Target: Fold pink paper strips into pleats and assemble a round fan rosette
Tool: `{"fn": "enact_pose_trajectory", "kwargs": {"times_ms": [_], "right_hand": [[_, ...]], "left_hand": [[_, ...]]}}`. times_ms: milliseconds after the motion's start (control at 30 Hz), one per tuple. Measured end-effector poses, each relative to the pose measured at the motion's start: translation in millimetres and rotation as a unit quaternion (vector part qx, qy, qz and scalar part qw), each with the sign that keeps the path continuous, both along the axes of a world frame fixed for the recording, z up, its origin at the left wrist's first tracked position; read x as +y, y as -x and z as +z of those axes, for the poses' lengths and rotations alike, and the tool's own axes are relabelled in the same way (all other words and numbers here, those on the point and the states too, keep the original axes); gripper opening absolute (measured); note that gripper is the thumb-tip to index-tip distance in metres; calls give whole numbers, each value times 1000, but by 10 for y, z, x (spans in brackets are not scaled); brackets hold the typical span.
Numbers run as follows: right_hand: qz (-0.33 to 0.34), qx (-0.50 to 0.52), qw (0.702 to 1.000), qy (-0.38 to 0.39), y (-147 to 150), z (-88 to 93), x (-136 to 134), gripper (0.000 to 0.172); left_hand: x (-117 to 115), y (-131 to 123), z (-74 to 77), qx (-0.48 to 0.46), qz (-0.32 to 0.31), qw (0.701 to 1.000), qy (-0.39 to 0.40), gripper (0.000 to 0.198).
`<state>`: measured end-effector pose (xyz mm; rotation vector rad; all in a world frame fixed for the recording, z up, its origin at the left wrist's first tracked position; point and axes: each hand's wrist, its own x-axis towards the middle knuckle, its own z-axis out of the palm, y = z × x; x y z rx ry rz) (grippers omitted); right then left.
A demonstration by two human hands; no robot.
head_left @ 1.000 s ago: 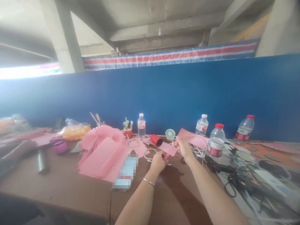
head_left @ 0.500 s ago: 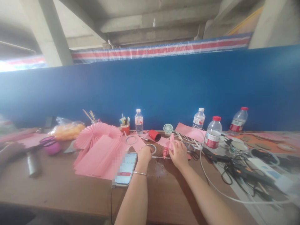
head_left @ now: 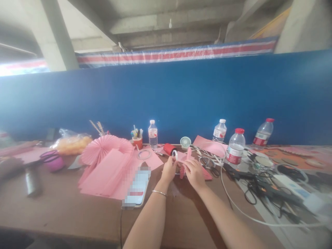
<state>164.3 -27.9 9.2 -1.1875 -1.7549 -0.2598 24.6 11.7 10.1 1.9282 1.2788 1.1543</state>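
My left hand [head_left: 169,170] is closed on a narrow white ring that looks like a roll of tape [head_left: 176,155], held upright on edge. My right hand [head_left: 194,174] pinches a pleated strip of pink paper [head_left: 182,171], with the fingertips close to the tape. The two hands are almost touching above the brown table [head_left: 178,207]. Behind them a red cylinder [head_left: 169,149] lies on its side. Left of my forearm is a phone [head_left: 138,190] with its screen lit.
Pink paper sheets [head_left: 103,176] and a pleated paper fan [head_left: 103,147] lie on the left. Bottles stand at the back, one with a red cap [head_left: 236,148]. A small fan [head_left: 185,142] and tangled cables [head_left: 261,183] are on the right. A blurred co-worker's arm [head_left: 10,169] shows at far left.
My left hand has moved right and slightly up with the tape roll, bringing it beside the pleated paper. The roll has turned more edge-on. My right hand has shifted slightly left.
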Motion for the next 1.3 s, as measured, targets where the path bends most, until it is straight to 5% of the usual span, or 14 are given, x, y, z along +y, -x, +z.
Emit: {"fn": "enact_pose_trajectory", "kwargs": {"times_ms": [467,833,1067,1300], "right_hand": [[0,87,995,41,-109,-80,71,24],[-11,119,987,110,-141,-180,154,10],[4,107,992,62,-131,-109,112,11],[-11,186,977,101,-145,-34,37,12]], "left_hand": [[-163,-125,38,43,-126,990,-49,32],[-191,-94,89,217,-77,972,-40,31],[-167,-109,68,156,-76,984,-45,31],[-109,-84,-2,80,-89,992,-35,35]]}}
